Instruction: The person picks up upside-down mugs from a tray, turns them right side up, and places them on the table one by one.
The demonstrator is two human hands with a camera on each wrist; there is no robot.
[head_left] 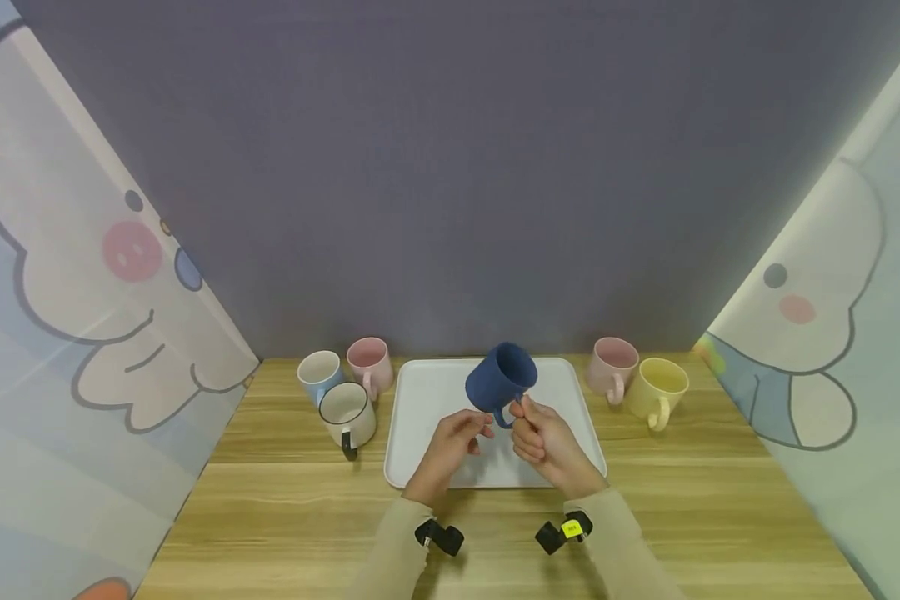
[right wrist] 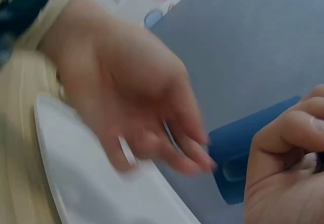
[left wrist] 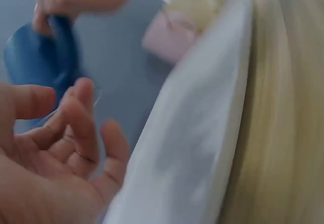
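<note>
Over the white tray a dark blue mug is held up, tilted, its mouth turned up and to the right in the head view. My right hand grips the mug by its handle, thumb on top. Just left of the handle is my left hand, fingers loosely bent and thumb apart. In the left wrist view that left hand has its palm up with nothing in it, fingertips close to the blue mug. The right wrist view shows the mug's side beside the left fingertips.
Left of the tray stand a light blue mug, a pink mug and a white mug with black rim and handle. On its right are another pink mug and a yellow mug. A grey wall rises behind the wooden table.
</note>
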